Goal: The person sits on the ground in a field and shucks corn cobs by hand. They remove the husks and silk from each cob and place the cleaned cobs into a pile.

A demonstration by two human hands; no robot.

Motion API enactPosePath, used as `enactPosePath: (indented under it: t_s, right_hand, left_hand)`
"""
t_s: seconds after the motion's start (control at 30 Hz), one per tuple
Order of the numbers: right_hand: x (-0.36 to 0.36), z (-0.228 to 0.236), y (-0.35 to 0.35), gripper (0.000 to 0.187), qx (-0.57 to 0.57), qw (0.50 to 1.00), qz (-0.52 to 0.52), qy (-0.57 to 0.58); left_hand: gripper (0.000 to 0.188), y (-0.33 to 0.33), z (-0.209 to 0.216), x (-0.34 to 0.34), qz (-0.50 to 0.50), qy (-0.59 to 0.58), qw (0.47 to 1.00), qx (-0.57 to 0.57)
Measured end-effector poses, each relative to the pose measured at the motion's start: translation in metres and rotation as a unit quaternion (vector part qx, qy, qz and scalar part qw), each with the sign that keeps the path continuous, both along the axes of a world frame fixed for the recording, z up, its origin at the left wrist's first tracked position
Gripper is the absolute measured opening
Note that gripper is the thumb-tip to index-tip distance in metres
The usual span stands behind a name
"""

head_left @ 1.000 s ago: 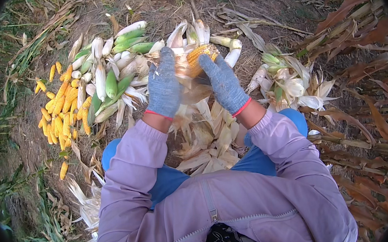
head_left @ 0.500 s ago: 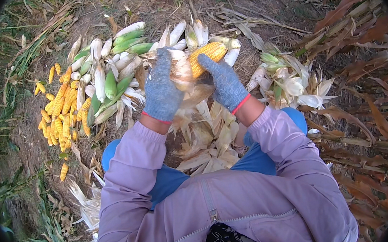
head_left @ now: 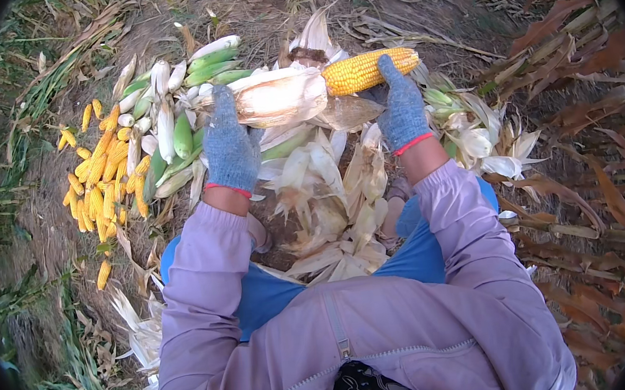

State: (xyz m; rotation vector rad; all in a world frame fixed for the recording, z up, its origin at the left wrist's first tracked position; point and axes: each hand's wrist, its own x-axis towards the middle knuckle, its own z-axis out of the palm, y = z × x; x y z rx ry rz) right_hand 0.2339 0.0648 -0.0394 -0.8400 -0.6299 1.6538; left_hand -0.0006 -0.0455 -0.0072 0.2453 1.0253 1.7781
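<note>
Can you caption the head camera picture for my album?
Gloved left hand holds pale husk, right hand yellow corn; more yellow cobs lie nearby.

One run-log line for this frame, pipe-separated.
left hand: holds pale husk | right hand: holds yellow cob | left side: bare cobs, unhusked ears | between legs: loose husks

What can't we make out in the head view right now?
- Left hand: fingertips hidden behind the pale husk, head view.
- Right hand: fingers mostly hidden behind the yellow corn cob, head view.
- Cob's left end: covered by that husk, head view.
- Exact count in the pile of husked ears: they overlap, head view.
- Dry corn plants on the right: cut off by the dark fisheye rim, head view.
</note>
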Motion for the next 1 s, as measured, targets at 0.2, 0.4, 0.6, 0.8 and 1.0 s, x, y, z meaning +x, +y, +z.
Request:
enactPosePath:
  t_s: [0.2, 0.4, 0.6, 0.8, 1.0]
  right_hand:
    - [0.004, 0.016, 0.001, 0.041, 0.172, 0.96, -0.079, -0.205]
    - [0.004, 0.013, -0.005, 0.045, 0.251, 0.899, 0.005, -0.359]
    - [-0.022, 0.035, -0.032, 0.049, 0.269, 0.906, 0.109, -0.309]
    - [-0.024, 0.05, -0.042, 0.051, 0.194, 0.942, 0.161, -0.221]
    - [-0.015, 0.065, -0.044, 0.051, 0.204, 0.943, 0.168, -0.2]
  left_hand:
    - [0.051, -0.002, -0.023, -0.015, -0.024, 0.212, 0.967, -0.142]
    - [0.057, 0.002, -0.004, -0.007, 0.009, 0.651, 0.759, -0.009]
    - [0.077, 0.007, -0.012, 0.031, -0.111, 0.769, 0.623, 0.09]
    - [0.09, 0.019, -0.025, 0.034, -0.101, 0.797, 0.593, 0.051]
    - [0.08, 0.026, -0.034, 0.038, -0.166, 0.738, 0.654, 0.019]
